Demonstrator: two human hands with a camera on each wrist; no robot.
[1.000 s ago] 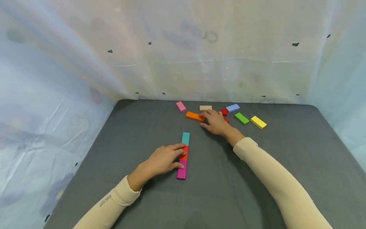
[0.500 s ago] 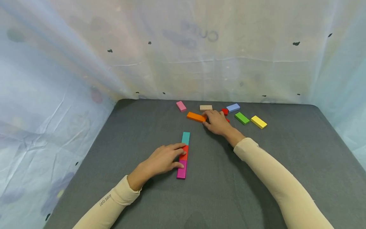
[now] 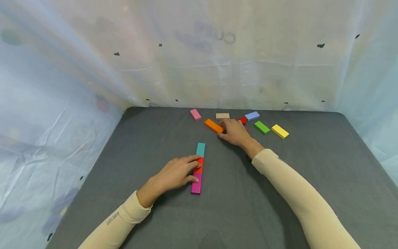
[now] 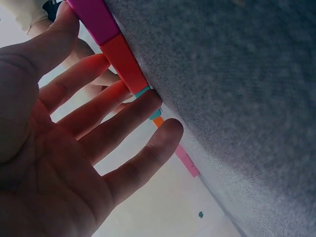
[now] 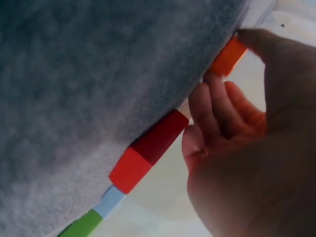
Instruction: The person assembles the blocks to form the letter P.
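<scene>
Head view first: faint mirrored lettering shows through the translucent sheet [image 3: 199, 62] behind the grey table [image 3: 280, 180], too washed out to read, and small script on the left sleeve [image 3: 112, 218] is too small to make out. The left hand [image 3: 174, 174] lies flat with straight fingers on a row of three blocks laid end to end: teal block [image 3: 200, 149] farthest, red-orange block [image 3: 199, 166] in the middle, magenta block [image 3: 196, 183] nearest. The right hand [image 3: 234, 132] pinches the end of an orange block [image 3: 213, 126], a flat glossy bar lying slanted near the table's far edge, between a pink block [image 3: 195, 114] and a beige block [image 3: 222, 116]. Left wrist view: straight fingers [image 4: 98, 113] rest against the red-orange block [image 4: 123, 61], just past the magenta one [image 4: 96, 19]. Right wrist view: thumb and curled fingers [image 5: 212, 106] clasp the orange block [image 5: 228, 55]; a dark red block [image 5: 159, 138] lies just beside them.
</scene>
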